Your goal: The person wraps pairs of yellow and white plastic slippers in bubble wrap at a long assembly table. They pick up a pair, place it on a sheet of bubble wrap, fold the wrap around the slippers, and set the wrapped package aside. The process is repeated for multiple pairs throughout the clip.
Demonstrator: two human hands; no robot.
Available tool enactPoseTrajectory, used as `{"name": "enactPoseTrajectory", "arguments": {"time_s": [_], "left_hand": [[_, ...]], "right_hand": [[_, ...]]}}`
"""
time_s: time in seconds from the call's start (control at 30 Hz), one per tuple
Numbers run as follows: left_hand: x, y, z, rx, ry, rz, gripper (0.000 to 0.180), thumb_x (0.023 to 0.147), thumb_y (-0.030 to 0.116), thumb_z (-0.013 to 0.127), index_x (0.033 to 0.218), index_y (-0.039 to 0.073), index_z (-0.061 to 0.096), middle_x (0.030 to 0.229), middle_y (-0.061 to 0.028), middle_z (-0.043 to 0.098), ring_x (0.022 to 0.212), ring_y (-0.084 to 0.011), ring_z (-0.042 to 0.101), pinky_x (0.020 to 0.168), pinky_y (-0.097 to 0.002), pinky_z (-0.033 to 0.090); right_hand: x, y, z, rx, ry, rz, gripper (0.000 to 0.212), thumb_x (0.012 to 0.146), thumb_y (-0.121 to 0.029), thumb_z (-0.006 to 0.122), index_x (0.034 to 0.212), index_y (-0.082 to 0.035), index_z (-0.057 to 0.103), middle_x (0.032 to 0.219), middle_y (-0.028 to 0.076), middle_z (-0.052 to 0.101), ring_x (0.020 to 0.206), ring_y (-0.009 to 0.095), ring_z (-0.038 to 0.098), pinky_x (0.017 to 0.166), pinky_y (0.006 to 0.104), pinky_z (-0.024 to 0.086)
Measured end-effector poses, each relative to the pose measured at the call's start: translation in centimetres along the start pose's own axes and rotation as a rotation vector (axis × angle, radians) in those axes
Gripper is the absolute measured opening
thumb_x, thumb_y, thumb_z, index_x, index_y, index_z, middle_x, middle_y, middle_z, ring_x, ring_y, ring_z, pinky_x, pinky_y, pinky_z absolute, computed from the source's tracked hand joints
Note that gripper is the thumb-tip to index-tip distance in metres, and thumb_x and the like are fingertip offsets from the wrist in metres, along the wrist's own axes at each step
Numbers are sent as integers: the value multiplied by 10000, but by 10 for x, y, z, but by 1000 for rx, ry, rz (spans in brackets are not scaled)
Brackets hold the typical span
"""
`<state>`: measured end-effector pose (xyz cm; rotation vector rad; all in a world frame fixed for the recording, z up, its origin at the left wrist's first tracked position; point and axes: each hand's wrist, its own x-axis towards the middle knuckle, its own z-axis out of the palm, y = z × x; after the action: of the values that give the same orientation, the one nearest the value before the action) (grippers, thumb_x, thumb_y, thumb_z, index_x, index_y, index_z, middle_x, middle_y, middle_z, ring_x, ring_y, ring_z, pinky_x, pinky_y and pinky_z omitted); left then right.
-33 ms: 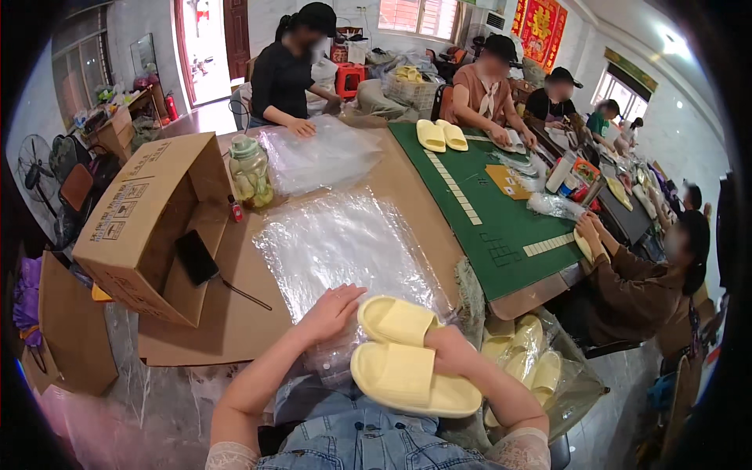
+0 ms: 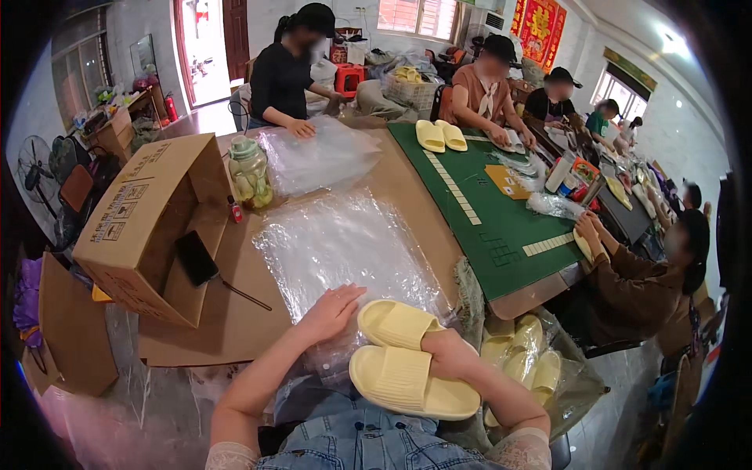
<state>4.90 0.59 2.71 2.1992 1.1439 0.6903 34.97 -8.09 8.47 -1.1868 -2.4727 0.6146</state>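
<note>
A pair of pale yellow slide slippers [image 2: 390, 377] is in my right hand [image 2: 448, 352], held over my lap at the near edge of the table. That hand closes around the straps where the two slippers meet, and its fingertips are hidden. My left hand [image 2: 332, 312] lies flat with fingers stretched out on a stack of clear plastic bags [image 2: 345, 243], just left of the slippers. Down to my right, more yellow slippers [image 2: 523, 354] lie in a large clear plastic sack [image 2: 576, 392].
An open cardboard box [image 2: 149, 227], a phone [image 2: 196, 258], a glass jar [image 2: 251, 174] and a small red bottle [image 2: 235, 208] stand or lie at the left. Co-workers sit around a green mat [image 2: 470, 164], with another slipper pair [image 2: 441, 135] on its far end.
The slippers in my right hand have shifted very slightly down and left. My left hand rests in the same place.
</note>
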Motion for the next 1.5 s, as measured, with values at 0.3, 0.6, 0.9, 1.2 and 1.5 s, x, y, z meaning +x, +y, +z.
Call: {"name": "enactPoseTrajectory", "arguments": {"time_s": [0.3, 0.6, 0.9, 1.2, 1.5], "left_hand": [[-5, 30, -12, -3, 61, -26, 428, 1056, 216, 444, 1444, 61, 535, 1493, -217, 506, 1415, -376, 440, 1189, -441, 336], [-11, 69, -8, 208, -39, 174, 479, 1057, 246, 436, 1498, 62, 463, 1563, -209, 421, 1468, -420, 335, 1222, -513, 238], [-22, 104, -17, 58, -34, 321, 520, 1047, 207, 443, 1544, 61, 392, 1588, -156, 391, 1493, -403, 299, 1240, -522, 209], [-43, 95, -19, 115, -142, 267, 582, 1029, 300, 516, 1529, 25, 400, 1600, -202, 362, 1488, -384, 322, 1234, -482, 247], [-26, 0, -26, 341, 234, 95, 698, 943, 416, 654, 1499, 46, 449, 1608, -238, 319, 1500, -447, 247, 1223, -497, 252]], "right_hand": [[9, -33, 3, -170, -91, 70, 171, 761, -185, 660, 810, -21, 657, 845, 179, 679, 823, 367, 681, 757, 477, 537], [51, -9, 30, -184, 108, 222, 208, 759, -161, 653, 861, 20, 666, 830, 223, 679, 789, 402, 685, 756, 508, 545], [150, 16, 50, -195, 142, 244, 264, 842, -220, 664, 981, 4, 682, 919, 223, 697, 838, 422, 692, 705, 510, 545], [210, 24, 75, -130, 309, 410, 323, 892, -254, 626, 1035, 34, 655, 935, 282, 693, 853, 434, 704, 766, 535, 557], [96, -5, 84, -227, 509, -57, 654, 879, -225, 721, 1455, -39, 476, 1356, 247, 510, 1251, 428, 516, 973, 489, 494]]}}
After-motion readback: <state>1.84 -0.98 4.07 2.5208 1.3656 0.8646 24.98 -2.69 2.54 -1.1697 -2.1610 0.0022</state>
